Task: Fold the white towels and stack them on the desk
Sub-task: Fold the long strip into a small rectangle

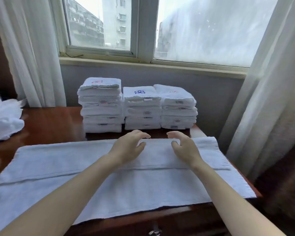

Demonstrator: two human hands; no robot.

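Head view: one white towel [95, 176] lies flat across the near part of the desk [49, 121], long side left to right, with a lengthwise fold line running across its middle; its near edge hangs slightly over the desk front. Left hand [128, 149] and right hand [184, 147] sit side by side, near each other but apart, over the towel's far edge at centre. On both, fingers are loosely curled, thumb spread away from the fingers, no cloth pinched between them. Cannot tell whether the fingertips touch the towel. Behind the hands, three stacks of folded white towels stand in a row at the desk's back: left stack [101, 106] is tallest with red embroidery on top, middle stack [141, 108] has blue embroidery on top, right stack [178, 108] has red. The stacks touch or nearly touch one another. A heap of unfolded towels [3, 116] lies at the desk's left end. Window [143, 31] and curtains [29, 48] are behind.
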